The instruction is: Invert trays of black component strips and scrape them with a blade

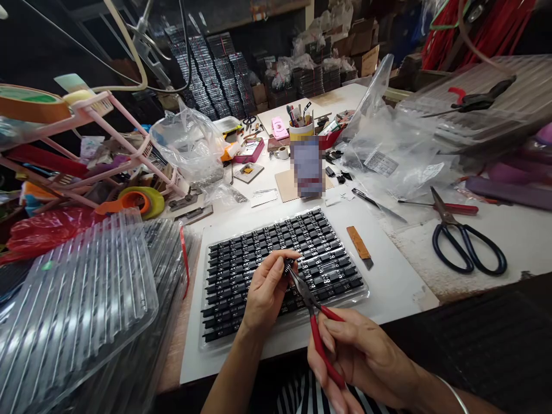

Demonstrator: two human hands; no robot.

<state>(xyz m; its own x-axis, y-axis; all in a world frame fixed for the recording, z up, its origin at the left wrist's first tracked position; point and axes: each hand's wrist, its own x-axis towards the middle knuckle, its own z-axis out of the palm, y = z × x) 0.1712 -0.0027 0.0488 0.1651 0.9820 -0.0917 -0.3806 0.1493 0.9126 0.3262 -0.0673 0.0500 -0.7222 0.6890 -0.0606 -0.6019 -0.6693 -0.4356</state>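
My left hand (266, 290) pinches a small black part with metal pins (288, 265) between thumb and fingers, over the tray. Red-handled needle-nose pliers (314, 307) are gripped in my right hand (366, 351), and their jaw tips reach the pinned part. Whether the jaws are closed on it I cannot tell. Below both hands lies a clear plastic tray (364, 294) filled with rows of black components (241, 259) with shiny pins. It rests on a white board (392, 287).
To the right are a taped blade (359, 244), tweezers (379, 205) and scissors (463, 236) with dark handles. Stacked clear trays (86, 305) fill the left, beneath a pink rack (125, 129). Behind stand a pen cup (302, 131) and plastic bags (388, 144); a blurred-out object (307, 167) stands nearer.
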